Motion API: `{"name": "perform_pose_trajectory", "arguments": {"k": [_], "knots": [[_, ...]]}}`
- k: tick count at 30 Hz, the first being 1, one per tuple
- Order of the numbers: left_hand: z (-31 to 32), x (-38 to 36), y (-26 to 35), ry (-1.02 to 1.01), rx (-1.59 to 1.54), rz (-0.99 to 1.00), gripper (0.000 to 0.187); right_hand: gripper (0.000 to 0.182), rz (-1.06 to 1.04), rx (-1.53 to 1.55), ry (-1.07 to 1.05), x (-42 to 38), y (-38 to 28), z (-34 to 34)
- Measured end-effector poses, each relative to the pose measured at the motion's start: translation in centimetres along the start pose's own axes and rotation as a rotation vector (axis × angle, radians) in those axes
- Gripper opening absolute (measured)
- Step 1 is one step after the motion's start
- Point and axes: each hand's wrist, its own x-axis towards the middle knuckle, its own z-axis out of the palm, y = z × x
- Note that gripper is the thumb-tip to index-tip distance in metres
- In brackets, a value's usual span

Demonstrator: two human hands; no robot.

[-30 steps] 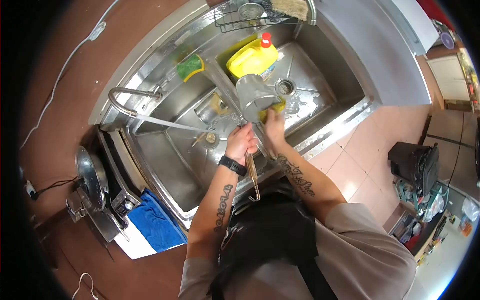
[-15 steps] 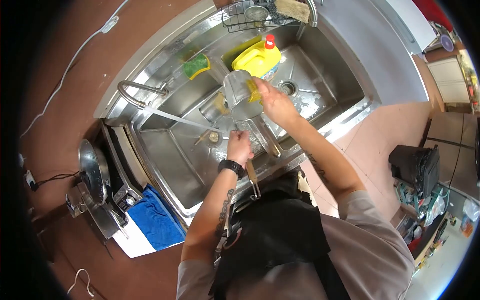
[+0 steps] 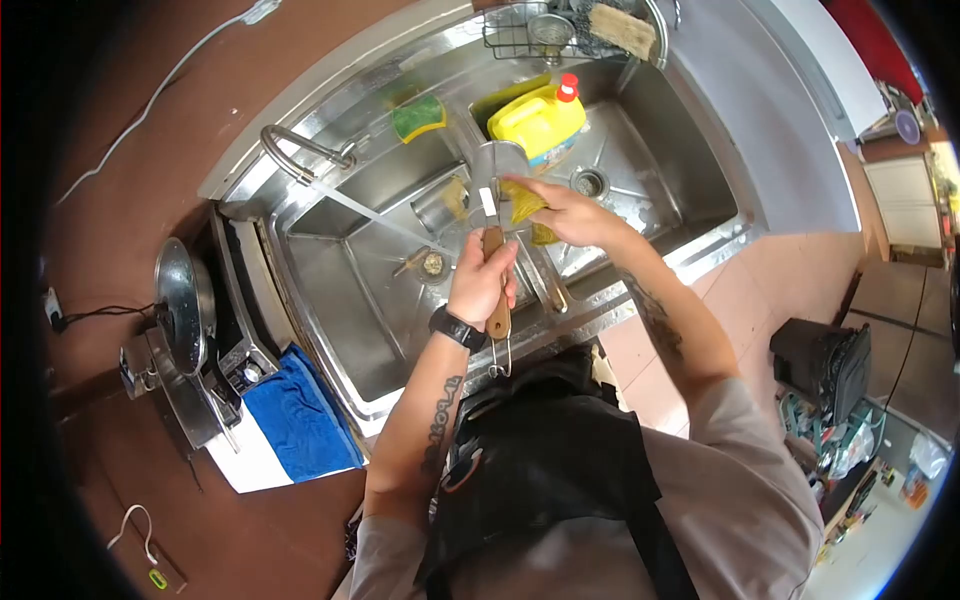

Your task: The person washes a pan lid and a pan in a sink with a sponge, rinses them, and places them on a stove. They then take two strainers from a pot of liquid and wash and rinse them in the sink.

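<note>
My left hand point(image 3: 481, 275), with a black watch at its wrist, is wrapped round the wooden handle point(image 3: 499, 318) of a metal pan. The pan's bowl point(image 3: 500, 160) points away from me, over the divider between the two basins. At the bowl's right side, my right hand point(image 3: 570, 215) holds a yellow sponge cloth point(image 3: 524, 201). Water runs from the curved faucet point(image 3: 290, 160) into the left basin. A metal cup point(image 3: 438, 207) lies on its side there, near the drain strainer point(image 3: 432, 264).
A yellow bottle point(image 3: 538, 122) with a red cap lies in the right basin. A green sponge point(image 3: 418, 118) sits behind the left basin. A wire rack point(image 3: 515, 30) stands at the back. Pans point(image 3: 182, 310) and a blue towel point(image 3: 300, 415) are at the left.
The pan has turned, so its handle and bowl now point away from me. My left hand has moved up onto the handle; my right hand has shifted right and slightly down with the cloth.
</note>
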Motion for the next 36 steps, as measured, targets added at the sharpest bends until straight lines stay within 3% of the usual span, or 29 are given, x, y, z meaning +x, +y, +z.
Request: {"name": "perform_pose_trajectory", "arguments": {"k": [1, 3, 4, 5, 7, 8, 9, 11, 13, 15, 19, 20, 21, 23, 25, 27, 28, 29, 30, 31, 33, 35, 36], "knots": [[-0.1, 0.4, -0.1, 0.049, 0.119, 0.026, 0.036, 0.065, -0.012, -0.011, -0.010, 0.0, -0.2, 0.5], [0.0, 0.5, -0.9, 0.063, 0.116, 0.065, 0.036, 0.062, 0.107, 0.634, 0.265, -0.6, 0.1, 1.8], [0.2, 0.2, -0.7, 0.077, 0.175, 0.084, 0.035, 0.058, 0.152, 0.759, 0.332, -0.8, -0.5, 1.9], [0.4, 0.1, -0.5, 0.089, 0.236, 0.107, 0.034, 0.058, 0.150, 0.756, 0.334, -0.7, -1.1, 1.7], [0.9, -0.2, -0.4, 0.092, 0.365, 0.131, 0.035, 0.048, 0.491, 0.789, 0.439, -0.2, -2.1, 1.2], [1.2, -0.5, -0.6, 0.102, 0.491, 0.142, 0.037, 0.040, 0.292, 0.459, 0.403, 0.6, -0.5, 1.7], [1.5, -0.4, -0.7, 0.102, 0.487, 0.146, 0.037, 0.040, 0.290, 0.454, 0.402, 0.4, 1.0, 2.2], [1.9, -0.3, -0.6, 0.103, 0.482, 0.114, 0.035, 0.035, -0.201, -0.094, 0.454, 0.2, -0.6, 3.7], [1.2, 0.0, -0.9, 0.091, 0.549, 0.125, 0.036, 0.029, -0.138, -0.204, 0.402, -0.5, -2.1, 3.4], [0.2, 0.8, -3.0, 0.136, 0.767, 0.363, 0.035, 0.022, -0.226, -0.462, 0.216, -0.8, -1.9, 2.2], [0.4, 0.2, -1.9, 0.119, 0.723, 0.364, 0.036, 0.017, -0.200, -0.711, 0.163, 0.5, -1.5, 0.4], [1.2, -0.6, -0.3, 0.090, 0.623, 0.260, 0.037, 0.023, -0.114, -0.517, 0.354, 0.9, -1.3, 0.7], [1.6, -1.1, 0.6, 0.059, 0.525, 0.159, 0.038, 0.023, -0.115, -0.519, 0.356, 1.1, -1.3, 1.5], [1.5, -0.6, 0.7, 0.059, 0.489, 0.142, 0.038, 0.027, 0.171, 0.086, 0.697, 1.6, -1.3, 3.1], [1.0, -1.0, 0.5, 0.064, 0.455, 0.096, 0.039, 0.026, 0.106, 0.014, 0.673, 0.9, -1.3, 4.4], [0.4, -1.6, 0.8, 0.083, 0.574, 0.038, 0.039, 0.028, -0.143, -0.366, 0.466, -0.2, -1.5, 4.2], [-0.1, -1.3, -0.3, 0.083, 0.574, 0.037, 0.039, 0.032, -0.226, -0.390, 0.377, 0.0, -0.4, 3.5], [-0.6, -0.8, -1.9, 0.115, 0.710, 0.177, 0.039, 0.032, -0.227, -0.394, 0.379, 0.3, -0.8, 2.5], [-1.1, -0.2, -3.5, 0.147, 0.846, 0.316, 0.039, 0.033, -0.205, -0.478, 0.212, 0.5, -1.2, 1.5], [-1.1, -0.2, -3.3, 0.142, 0.844, 0.311, 0.039, 0.034, -0.177, -0.555, 0.041, 0.8, -1.5, 0.9], [-0.7, -0.8, -2.0, 0.125, 0.793, 0.227, 0.041, 0.031, -0.173, -0.696, 0.069, 1.4, -1.5, -0.4], [0.1, -2.2, -1.2, 0.156, 0.883, 0.284, 0.040, 0.027, 0.175, -0.328, 0.521, 2.2, -2.8, -2.6], [0.2, -2.6, -1.0, 0.184, 0.976, 0.337, 0.040, 0.027, 0.163, -0.330, 0.518, 2.3, -2.6, -3.1]]}}
